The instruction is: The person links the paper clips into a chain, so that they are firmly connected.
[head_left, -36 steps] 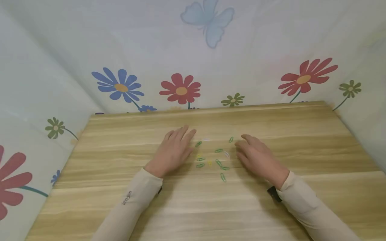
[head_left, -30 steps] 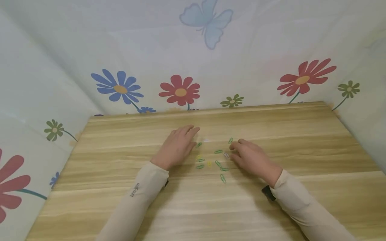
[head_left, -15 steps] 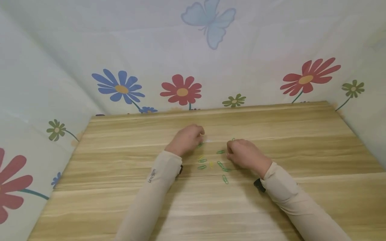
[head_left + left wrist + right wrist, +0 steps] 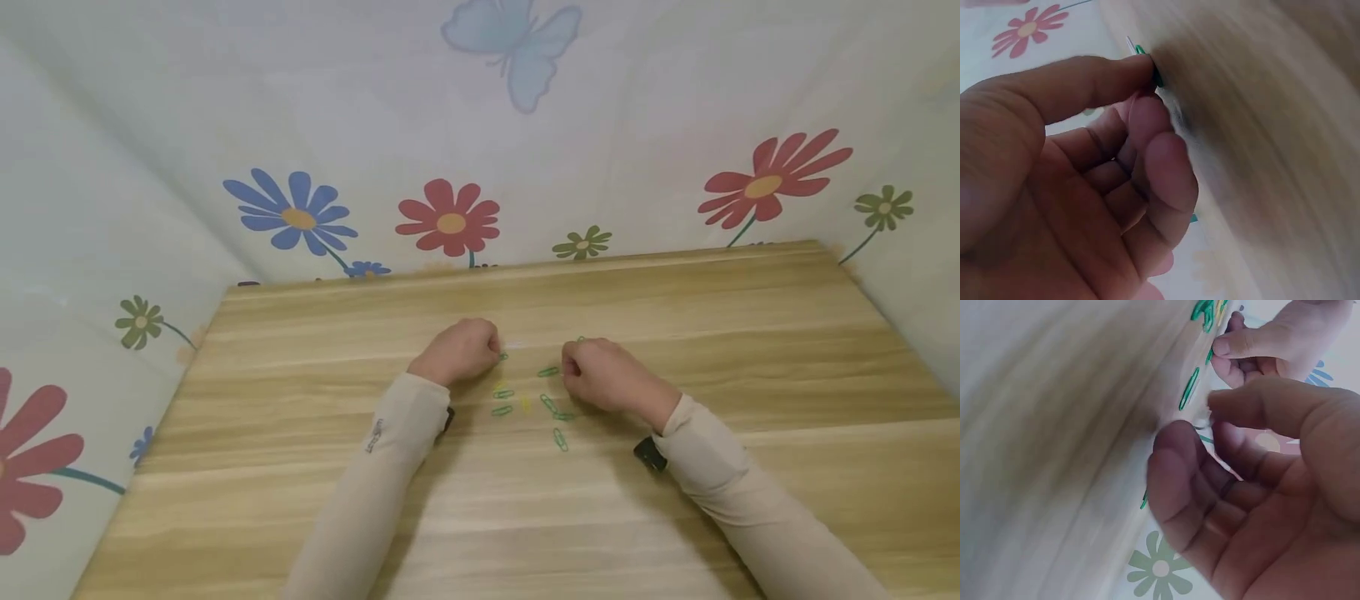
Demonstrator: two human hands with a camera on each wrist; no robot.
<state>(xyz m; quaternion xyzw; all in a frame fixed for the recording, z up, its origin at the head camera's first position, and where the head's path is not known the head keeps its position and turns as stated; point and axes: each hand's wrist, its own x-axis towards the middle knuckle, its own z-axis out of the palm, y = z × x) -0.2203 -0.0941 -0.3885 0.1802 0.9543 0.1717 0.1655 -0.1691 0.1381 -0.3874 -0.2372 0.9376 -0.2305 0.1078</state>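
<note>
My left hand [image 4: 459, 350] has curled fingers, with thumb and forefinger pinching a green paper clip [image 4: 504, 357] low at the wood; in the left wrist view that clip [image 4: 1159, 76] shows past the thumb tip of the hand [image 4: 1079, 162]. A white clip [image 4: 514, 344] lies just beyond. To the right, my right hand [image 4: 611, 375] is curled too. A pale, blurred clip [image 4: 1200, 423] shows between the thumb and forefinger of this hand [image 4: 1260, 481]. One green clip [image 4: 549, 372] lies beside its fingertips, and another [image 4: 581, 339] is partly hidden behind it.
Between the forearms, several green clips [image 4: 560, 439] and a yellow clip [image 4: 527, 404] lie scattered on the wooden table [image 4: 480, 533]. A flowered cloth [image 4: 637, 108] stands along the table's back and sides.
Both hands have moved inward toward the clips, and their spread fingers have curled. The white clip near my right hand is no longer seen on the table.
</note>
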